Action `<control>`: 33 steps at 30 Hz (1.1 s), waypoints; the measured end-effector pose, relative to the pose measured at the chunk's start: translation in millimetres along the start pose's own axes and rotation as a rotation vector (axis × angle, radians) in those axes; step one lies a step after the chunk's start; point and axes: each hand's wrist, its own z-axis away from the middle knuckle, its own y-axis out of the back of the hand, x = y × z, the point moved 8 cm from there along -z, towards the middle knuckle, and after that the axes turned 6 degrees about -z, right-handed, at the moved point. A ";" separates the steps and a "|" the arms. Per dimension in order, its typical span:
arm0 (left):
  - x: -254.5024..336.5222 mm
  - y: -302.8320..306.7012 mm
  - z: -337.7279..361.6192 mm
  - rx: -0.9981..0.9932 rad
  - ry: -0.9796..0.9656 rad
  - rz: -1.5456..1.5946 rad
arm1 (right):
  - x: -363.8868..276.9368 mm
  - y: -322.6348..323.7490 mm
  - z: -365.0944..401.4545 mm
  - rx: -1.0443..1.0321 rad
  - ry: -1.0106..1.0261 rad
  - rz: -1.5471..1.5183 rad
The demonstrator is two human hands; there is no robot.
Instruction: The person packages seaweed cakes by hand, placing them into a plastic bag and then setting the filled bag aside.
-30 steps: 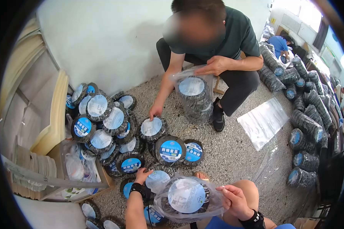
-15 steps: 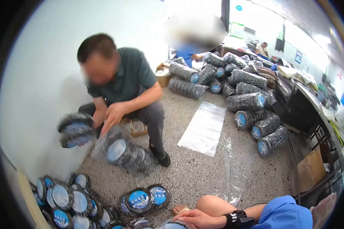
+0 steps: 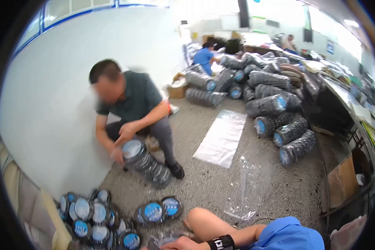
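Observation:
At the bottom edge is my right hand (image 3: pixel 181 243), with a black band (image 3: pixel 221 243) on its wrist. Its fingers close on a clear plastic bag (image 3: pixel 164 237) with dark discs in it; the frame cuts off the lower part. My left hand is out of view. Just beyond the bag, several black rolls with blue-and-white labels (image 3: pixel 153 211) lean together on the floor. To their left is a larger pile of the same rolls (image 3: pixel 99 212). My bare knee (image 3: pixel 202 221) rises beside the forearm.
A seated co-worker (image 3: pixel 131 96) holds a bagged stack of rolls (image 3: pixel 148 162). A flat white plastic sheet (image 3: pixel 221 139) and clear film (image 3: pixel 243 187) lie on the floor. Many bagged stacks (image 3: pixel 266 106) are heaped behind, by a long workbench (image 3: pixel 341 96). Another person in blue (image 3: pixel 203 58) sits farther back.
My right hand has shifted left and lower in view. The co-worker's loose rolls no longer show apart; both of that person's hands are now at the bagged stack. The view has tilted slightly.

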 end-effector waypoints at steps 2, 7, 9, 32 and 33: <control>-82.2 -35.5 -23.7 0.305 -0.039 0.211 | 9.2 -37.6 42.2 -0.371 -0.213 -0.041; -183.8 -92.6 12.9 0.423 0.503 1.097 | -7.7 -19.4 52.0 -0.358 -0.475 -0.109; -153.8 -92.0 26.0 0.484 0.616 1.234 | 5.0 -39.5 77.6 -0.377 -0.897 -0.505; -447.4 -387.9 80.4 0.536 1.487 1.330 | 158.5 23.5 4.3 0.281 -1.305 -0.823; -439.6 -377.7 74.3 0.517 1.500 1.340 | 159.3 21.1 4.7 0.276 -1.320 -0.804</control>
